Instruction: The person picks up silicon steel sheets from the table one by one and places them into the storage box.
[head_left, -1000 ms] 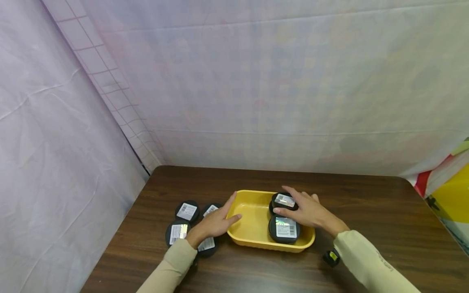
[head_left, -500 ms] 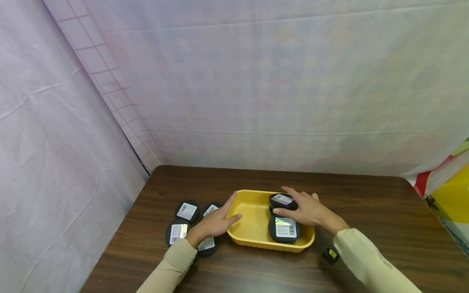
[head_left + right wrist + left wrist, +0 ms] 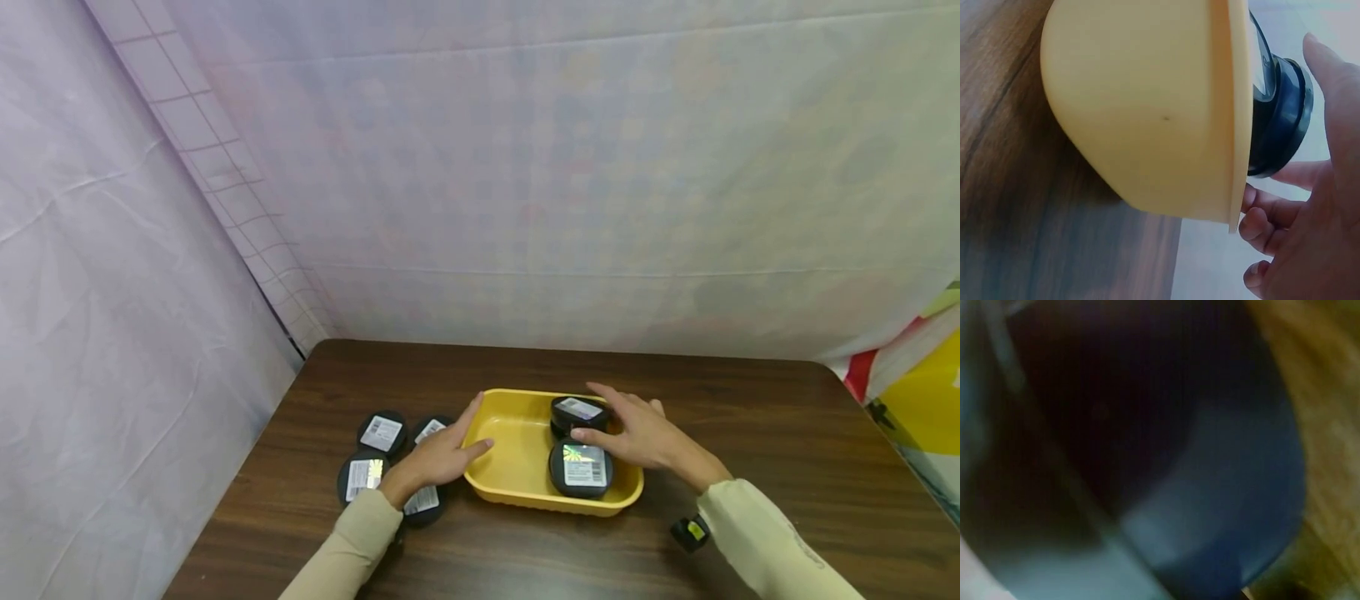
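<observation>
A yellow plastic basin (image 3: pixel 517 492) stands on the table. In its right part lie black round containers with white barcode labels: a tilted back one (image 3: pixel 579 407), which seems to rest on another, and a front one (image 3: pixel 581 468). My right hand (image 3: pixel 641 429) is just right of the back container, thumb and fingers spread; the right wrist view shows the thumb apart from the black container (image 3: pixel 1285 119), with fingers near the basin rim. My left hand (image 3: pixel 442 454) rests against the basin's left rim, fingers straight, thumb reaching inside. A blurred dark round thing (image 3: pixel 1241 475) fills the left wrist view.
More black labelled containers (image 3: pixel 381 433) lie left of the basin, partly under my left forearm. A small black item with a yellow-green patch (image 3: pixel 690 532) lies beside my right sleeve. Behind the brown wooden table (image 3: pixel 765 433) hangs a pale curtain (image 3: pixel 570 208).
The back container has shifted slightly left and tilted. My right hand has loosened from it and moved a little to the right. My left hand stays in place.
</observation>
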Tool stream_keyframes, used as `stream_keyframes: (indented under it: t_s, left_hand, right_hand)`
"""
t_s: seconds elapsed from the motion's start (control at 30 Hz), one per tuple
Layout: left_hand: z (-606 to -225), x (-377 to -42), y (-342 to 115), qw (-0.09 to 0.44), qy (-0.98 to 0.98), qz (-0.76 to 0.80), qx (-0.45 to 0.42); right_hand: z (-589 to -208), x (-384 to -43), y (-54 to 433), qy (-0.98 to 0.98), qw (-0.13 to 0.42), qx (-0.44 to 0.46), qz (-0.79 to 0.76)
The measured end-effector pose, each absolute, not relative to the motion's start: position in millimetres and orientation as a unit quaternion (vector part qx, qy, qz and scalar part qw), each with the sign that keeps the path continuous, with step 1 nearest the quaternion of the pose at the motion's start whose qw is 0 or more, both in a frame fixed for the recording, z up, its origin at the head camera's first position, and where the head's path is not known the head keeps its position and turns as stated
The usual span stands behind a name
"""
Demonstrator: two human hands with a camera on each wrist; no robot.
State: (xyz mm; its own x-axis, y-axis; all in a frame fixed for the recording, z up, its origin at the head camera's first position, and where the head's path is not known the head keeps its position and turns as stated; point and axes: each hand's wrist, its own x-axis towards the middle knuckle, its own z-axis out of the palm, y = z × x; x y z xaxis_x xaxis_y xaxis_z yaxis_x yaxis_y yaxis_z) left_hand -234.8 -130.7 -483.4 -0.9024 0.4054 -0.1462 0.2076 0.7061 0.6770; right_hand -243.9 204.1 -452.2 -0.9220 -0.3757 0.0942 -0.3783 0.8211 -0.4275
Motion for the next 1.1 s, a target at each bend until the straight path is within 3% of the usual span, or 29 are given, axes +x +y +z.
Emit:
stream_keyframes:
  t_s: [0.6, 1.1]
  left_hand:
    - [-483, -236, -131, 0.142, 0.912, 0.345, 0.173]
    - [-484, -236, -131, 0.135, 0.913, 0.343, 0.174]
  right_hand:
    - [-463, -224, 218, -0.934, 0.070, 0.149, 0.318]
    - [-483, -209, 205, -0.936, 0.021, 0.070, 0.344]
